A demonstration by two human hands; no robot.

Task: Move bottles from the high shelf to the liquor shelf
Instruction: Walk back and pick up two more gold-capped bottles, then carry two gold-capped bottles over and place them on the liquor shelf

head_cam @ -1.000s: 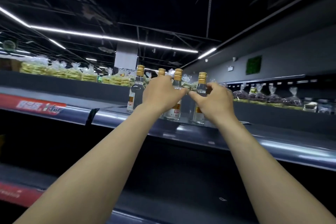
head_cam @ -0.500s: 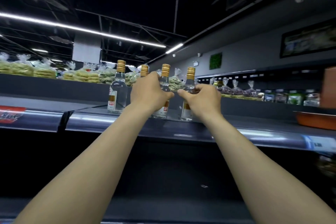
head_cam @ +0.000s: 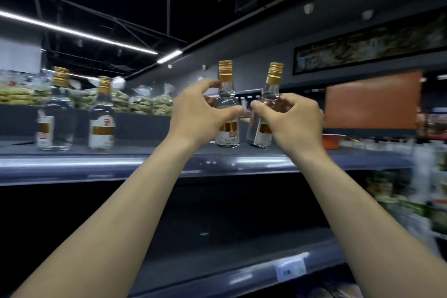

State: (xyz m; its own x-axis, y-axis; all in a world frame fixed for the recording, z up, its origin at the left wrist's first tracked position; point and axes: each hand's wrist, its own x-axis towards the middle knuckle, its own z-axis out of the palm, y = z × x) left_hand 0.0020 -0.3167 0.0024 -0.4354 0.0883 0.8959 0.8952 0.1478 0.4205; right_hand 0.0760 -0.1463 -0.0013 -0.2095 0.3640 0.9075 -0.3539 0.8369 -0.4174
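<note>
Gripping left bottle [head_cam: 227, 137] and right bottle [head_cam: 261, 135], both clear-filled.

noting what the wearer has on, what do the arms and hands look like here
The left forearm and right forearm are bare up to the frame edge, with no sleeves in view. The left hand and right hand wear no gloves. No watch, bracelet or ring shows on the wrists or fingers.
</note>
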